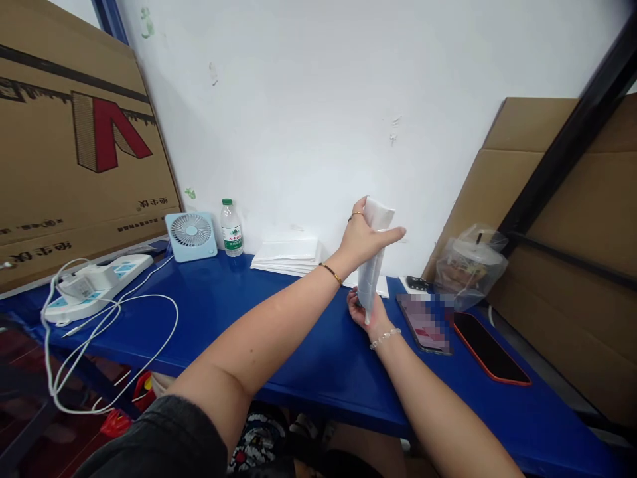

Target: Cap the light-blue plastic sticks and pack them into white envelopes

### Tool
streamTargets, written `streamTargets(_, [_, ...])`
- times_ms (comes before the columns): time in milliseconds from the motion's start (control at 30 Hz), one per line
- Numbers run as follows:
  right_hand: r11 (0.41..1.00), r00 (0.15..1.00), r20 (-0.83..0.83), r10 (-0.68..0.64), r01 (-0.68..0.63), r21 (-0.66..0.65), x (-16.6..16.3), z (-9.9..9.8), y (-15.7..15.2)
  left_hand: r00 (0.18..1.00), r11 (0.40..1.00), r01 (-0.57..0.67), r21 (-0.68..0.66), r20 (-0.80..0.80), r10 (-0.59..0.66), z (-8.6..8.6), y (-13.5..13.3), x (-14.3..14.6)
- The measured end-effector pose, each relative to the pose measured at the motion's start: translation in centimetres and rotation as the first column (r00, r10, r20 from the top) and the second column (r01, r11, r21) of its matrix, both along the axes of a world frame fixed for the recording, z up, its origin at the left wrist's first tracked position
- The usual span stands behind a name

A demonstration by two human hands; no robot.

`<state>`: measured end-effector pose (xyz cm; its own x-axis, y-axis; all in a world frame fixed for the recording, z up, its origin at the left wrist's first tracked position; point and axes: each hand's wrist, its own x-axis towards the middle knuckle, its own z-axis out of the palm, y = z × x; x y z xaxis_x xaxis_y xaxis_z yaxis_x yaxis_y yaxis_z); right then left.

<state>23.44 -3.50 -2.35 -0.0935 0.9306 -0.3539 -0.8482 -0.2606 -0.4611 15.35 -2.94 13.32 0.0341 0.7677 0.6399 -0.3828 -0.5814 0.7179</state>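
Note:
A folded white plastic packet (374, 269), glossy and partly see-through, stands upright above the blue table. My left hand (362, 238) grips its upper part, with the thumb stretched out to the right and the other fingers partly hidden behind it. At the lower end, my right hand (362, 311) curls its fingers around the packet. Behind and left of my hands lies a stack of flat white packets (288, 255) against the wall. Another white piece (382, 287) lies on the table just behind the packet in my hands.
A light blue fan (192, 236) and a water bottle (231, 229) stand at the back left. Nearer the left edge is a power strip (102, 282) with white cables (176, 312). Two phones (425, 325) and a bagged container (470, 265) are on the right. Cardboard (44, 139) flanks the table (223, 318).

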Motion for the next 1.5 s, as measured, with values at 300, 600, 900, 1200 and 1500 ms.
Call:
streamTargets(300, [0.995, 0.977, 0.189, -0.097, 0.088, 0.055, 0.0, -0.3, 0.4, 0.996, 0.996, 0.018, 0.085, 0.081, -0.025, -0.2, -1.6, -0.7])
streamTargets(600, [0.954, 0.63, 0.716, -0.301, 0.193, 0.231, 1.5, -2.0, 1.3, 0.852, 0.964, -0.191, -0.184, 0.456, 0.256, -6.2, -1.0, -7.3])
streamTargets(900, [0.964, -0.118, 0.959, -0.257, 0.037, 0.263, 2.2, -2.0, 1.0, 0.694, 0.857, -0.295, -0.423, 0.521, 0.496, -10.5, -0.7, -16.3])
streamTargets(1200, [0.943, -0.374, 0.865, -0.333, -0.142, 0.302, 1.5, -3.1, 1.2, 0.97, 0.989, -0.131, -0.069, 0.198, 0.142, -2.8, -1.1, -10.8])
streamTargets(1500, [0.732, -0.095, 0.887, -0.452, -0.608, 0.308, 1.4, -1.7, -0.2, 0.984, 0.987, -0.15, 0.056, 0.104, 0.143, -0.9, 2.0, -8.9])
